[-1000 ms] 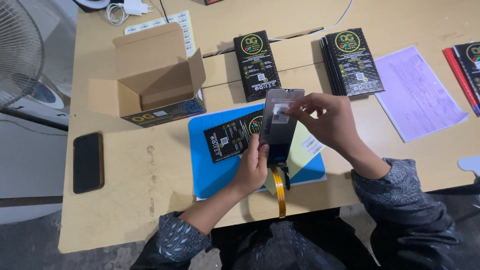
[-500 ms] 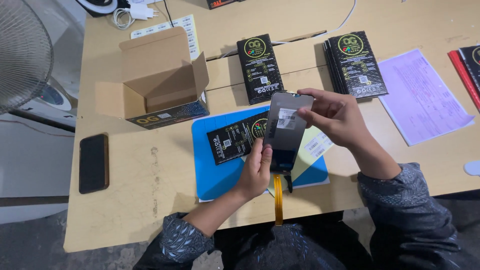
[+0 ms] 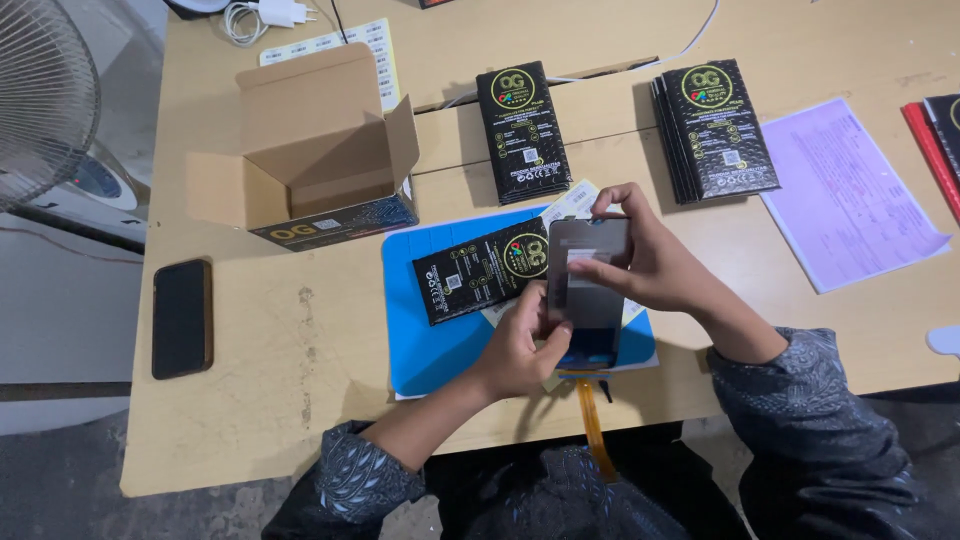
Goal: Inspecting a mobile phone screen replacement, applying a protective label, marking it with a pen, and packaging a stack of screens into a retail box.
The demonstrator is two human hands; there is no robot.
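On wooden table [image 3: 300, 400] — blue mat [image 3: 440, 340], fan [image 3: 40, 100]

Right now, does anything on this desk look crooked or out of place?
Mostly tidy. One black packet lies askew on the blue mat, unlike the straight packet and stack behind. An orange ribbon strip dangles off the table edge below the grey panel in both hands.

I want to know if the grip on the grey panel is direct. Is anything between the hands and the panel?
Nothing visible. The left hand grips the panel at its lower left edge and the right hand pinches its top and right side, fingers directly on it. An orange ribbon hangs below, clear of both hands.
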